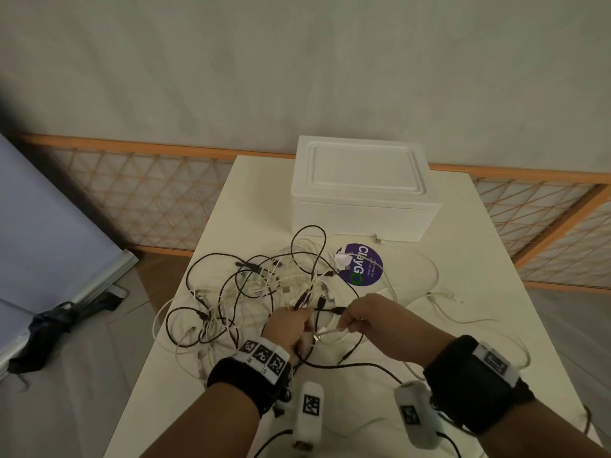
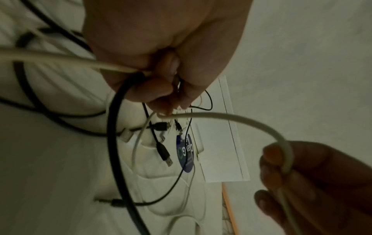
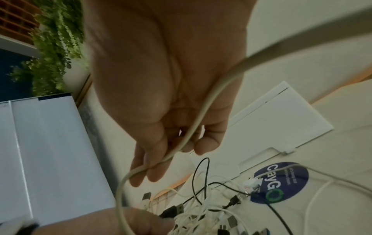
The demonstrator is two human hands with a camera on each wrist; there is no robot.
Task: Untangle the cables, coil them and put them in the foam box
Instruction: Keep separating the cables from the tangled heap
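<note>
A tangle of black and white cables (image 1: 264,285) lies in the middle of the white table (image 1: 479,259). My left hand (image 1: 289,325) grips a bundle of white and black cables at the tangle's near edge. My right hand (image 1: 360,314) pinches a white cable (image 2: 231,116) that arcs across to the left hand. In the right wrist view that white cable (image 3: 199,120) runs along the palm and through the curled fingers (image 3: 157,162). The white foam box (image 1: 363,190) stands shut behind the tangle, lid on.
A round purple sticker (image 1: 362,266) lies on the table between the box and the tangle. Loose white cable (image 1: 439,302) trails off to the right. A wooden lattice fence (image 1: 148,200) runs behind the table. A grey-blue board (image 1: 49,233) leans at the left.
</note>
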